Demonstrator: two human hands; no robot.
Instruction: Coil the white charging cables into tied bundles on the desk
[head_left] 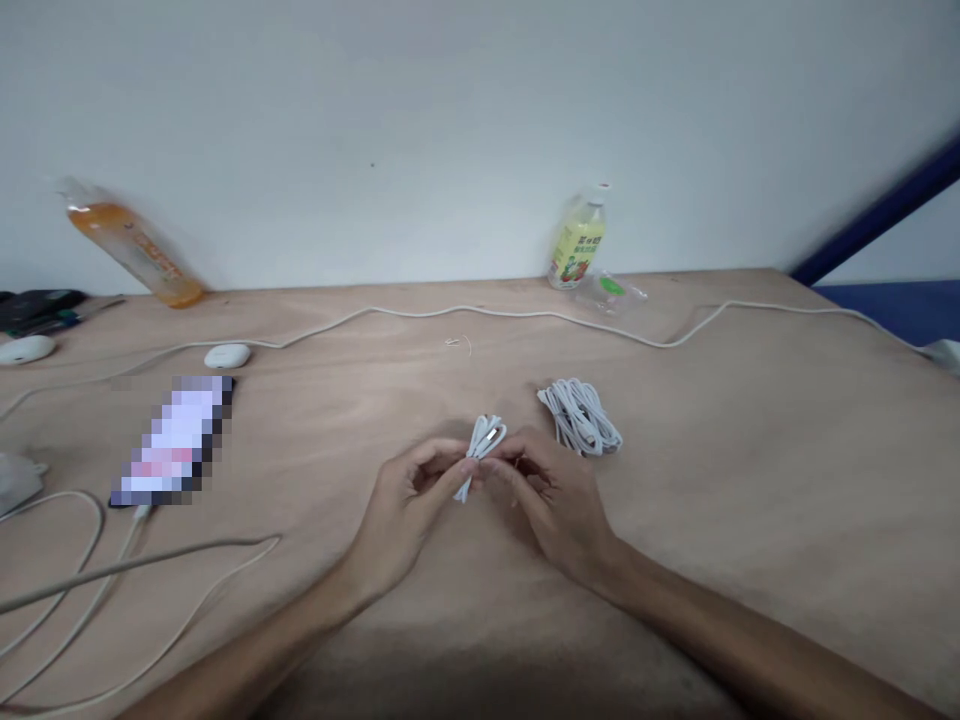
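A small coiled white charging cable, with a metal plug end showing, is held up over the middle of the table. My left hand pinches it at its waist between thumb and fingers. From the other side, my right hand closes its thumb and fingertips at the same spot on the coil. Whether a tie lies under the fingertips is hidden. Just beyond my right hand, a pile of coiled white cables rests on the table.
Twist-tie-like bits lie farther back. A long white cord crosses the table. On the left are a phone on a cable and a white case. An orange bottle, a yellow bottle and a clear wrapper are near the wall.
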